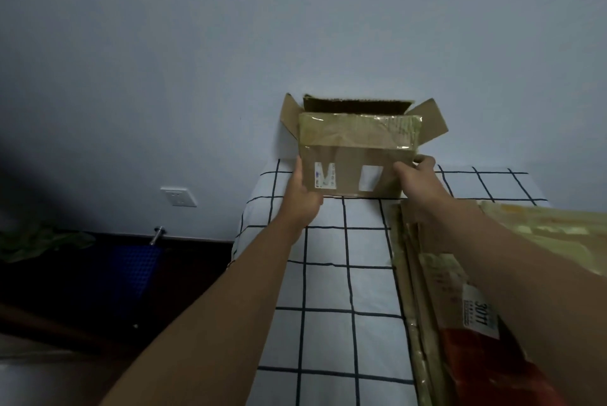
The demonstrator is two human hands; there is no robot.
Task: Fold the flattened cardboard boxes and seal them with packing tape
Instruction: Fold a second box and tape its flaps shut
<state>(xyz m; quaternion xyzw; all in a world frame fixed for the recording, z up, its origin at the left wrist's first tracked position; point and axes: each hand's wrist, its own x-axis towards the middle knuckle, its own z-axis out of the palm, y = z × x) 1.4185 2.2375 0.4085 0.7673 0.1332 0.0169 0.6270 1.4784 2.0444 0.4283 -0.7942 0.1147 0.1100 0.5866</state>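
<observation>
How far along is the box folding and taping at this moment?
Done: one brown cardboard box is erected, its top flaps open. In hand: the left hand and right hand grip its sides on the grid-patterned bed. Left: closing it, plus the flattened cardboard stack.

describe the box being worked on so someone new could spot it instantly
Find the bed with the white, black-grid sheet against the pale wall. At its far end stands the erected box, held by the left hand and right hand. Unlike the flattened cardboard stack, it stands open-topped, flaps splayed.
</observation>
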